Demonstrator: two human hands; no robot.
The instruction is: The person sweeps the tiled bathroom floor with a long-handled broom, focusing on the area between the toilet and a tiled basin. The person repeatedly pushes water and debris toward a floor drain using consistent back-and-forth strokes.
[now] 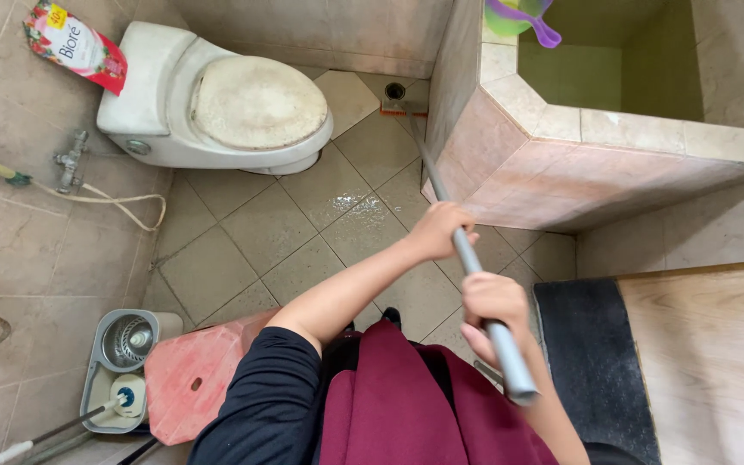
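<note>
Both my hands grip a long grey pole (437,188) of a floor brush. My left hand (437,229) holds it higher along the shaft, my right hand (492,303) holds it near the pole's near end. The orange brush head (399,107) rests on the wet tiled floor (269,228) in the far corner, beside a round floor drain (395,89). A white toilet (217,108) with its lid down stands left of the brush head.
A tiled water basin (561,146) with a purple-and-green dipper (523,17) stands at right. A red refill pouch (75,43) leans by the toilet. A spray hose (88,194), a grey mop bucket (122,362), a pink stool (195,375) and a dark mat (592,362) surround me.
</note>
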